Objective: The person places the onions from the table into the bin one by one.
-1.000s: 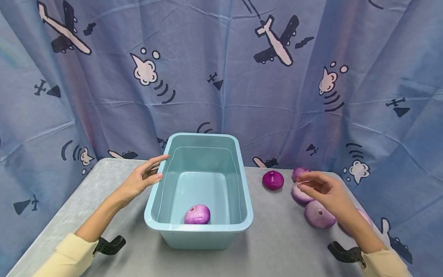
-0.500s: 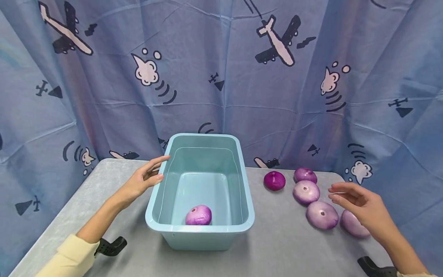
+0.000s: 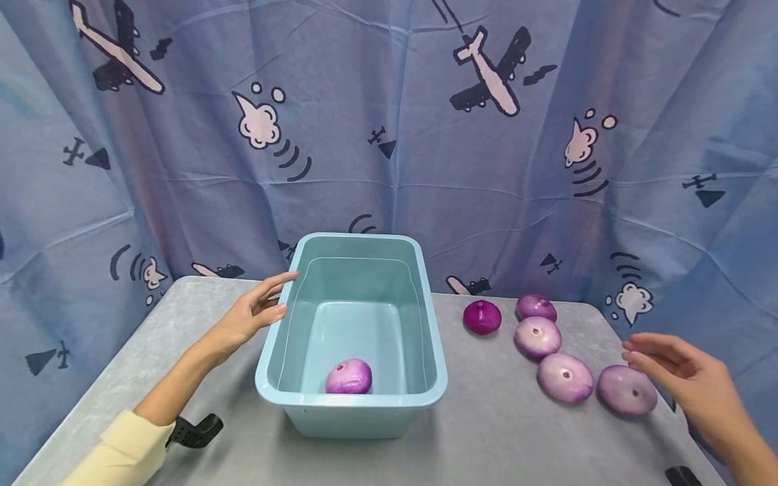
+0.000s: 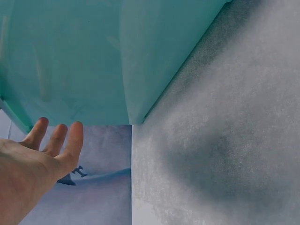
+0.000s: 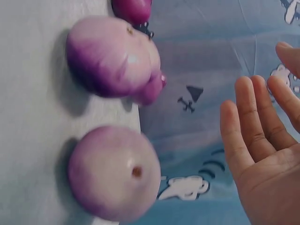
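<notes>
My left hand [image 3: 248, 316] is at the left rim of a light blue plastic tub [image 3: 351, 400], its fingertips at the rim and its fingers loosely bent. In the left wrist view the fingers [image 4: 57, 139] stand against the tub's outer wall [image 4: 70, 61]. Inside the tub, near the front, lies one purple onion [image 3: 349, 376]. My right hand [image 3: 699, 385] hovers at the table's right side with relaxed fingers and holds nothing. Nearest to it is a pale purple onion [image 3: 627, 391]; in the right wrist view a gap separates that onion [image 5: 115, 173] from the palm.
Further left in the group lie a large pale onion [image 3: 565, 379], another pale onion [image 3: 537, 337], a purple onion [image 3: 536, 308] and a dark magenta onion [image 3: 482, 317]. The grey table [image 3: 486, 432] ends at a blue curtain [image 3: 389, 135] with airplane prints.
My right hand has moved right and down, away from above the onions, uncovering them. The left hand stays at the tub, and the onions keep their places.
</notes>
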The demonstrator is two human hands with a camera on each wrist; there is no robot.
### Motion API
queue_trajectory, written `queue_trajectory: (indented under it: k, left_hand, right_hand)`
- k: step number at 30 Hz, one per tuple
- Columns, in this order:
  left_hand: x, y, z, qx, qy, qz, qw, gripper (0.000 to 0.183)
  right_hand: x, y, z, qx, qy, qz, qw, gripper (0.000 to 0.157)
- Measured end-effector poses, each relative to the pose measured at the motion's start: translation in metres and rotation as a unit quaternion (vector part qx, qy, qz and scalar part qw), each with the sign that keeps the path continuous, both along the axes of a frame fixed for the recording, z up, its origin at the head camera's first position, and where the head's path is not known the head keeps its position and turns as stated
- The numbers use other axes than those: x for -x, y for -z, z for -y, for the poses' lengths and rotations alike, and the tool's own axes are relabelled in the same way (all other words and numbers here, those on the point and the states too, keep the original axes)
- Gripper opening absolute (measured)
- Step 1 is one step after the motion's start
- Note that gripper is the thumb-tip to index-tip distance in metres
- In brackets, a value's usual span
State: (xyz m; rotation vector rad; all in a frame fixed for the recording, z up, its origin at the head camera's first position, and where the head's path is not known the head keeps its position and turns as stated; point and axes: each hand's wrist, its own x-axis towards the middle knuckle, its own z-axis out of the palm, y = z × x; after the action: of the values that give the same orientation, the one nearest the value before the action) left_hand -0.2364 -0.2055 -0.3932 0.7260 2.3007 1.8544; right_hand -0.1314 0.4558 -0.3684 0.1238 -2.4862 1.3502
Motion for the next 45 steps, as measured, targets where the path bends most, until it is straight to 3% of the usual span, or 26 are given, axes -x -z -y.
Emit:
queue_trajectory:
  k: [5,16,20,25,33,37,41,45]
  left_hand:
    - [-0.002,0.0,0.0,0.002,0.0,0.004,1.0,0.057]
    - [-0.001,-0.001,0.001,0.005,-0.004,0.004,1.0,0.057]
    - [-0.001,-0.001,0.0,0.004,-0.001,0.005,1.0,0.058]
    - [-0.001,-0.002,-0.001,0.002,0.0,0.003,1.0,0.058]
    - [-0.001,-0.002,-0.003,0.002,0.003,0.0,1.0,0.058]
    - [-0.001,-0.002,-0.003,0.003,0.004,0.0,1.0,0.058]
    - [-0.001,-0.002,-0.003,0.001,0.006,0.0,1.0,0.058]
    - [-0.001,-0.002,-0.003,0.001,0.007,0.001,1.0,0.058]
  right_hand:
    - [-0.006,0.008,-0.017,-0.048,0.058,0.02,0.997,0.028]
    - [-0.008,0.029,-0.039,-0.032,0.086,0.032,0.995,0.029]
    - [-0.009,0.036,-0.043,-0.037,0.088,0.025,0.995,0.038]
    - [-0.009,0.049,-0.047,-0.055,0.111,0.051,0.991,0.056]
    - [-0.01,0.068,-0.057,-0.032,0.061,0.029,0.997,0.067]
    - [-0.007,0.073,-0.059,-0.061,0.09,0.082,0.991,0.073]
    - [0.0,0.076,-0.058,-0.068,0.127,0.155,0.977,0.091]
    - [0.005,0.08,-0.057,-0.055,0.135,0.175,0.974,0.097]
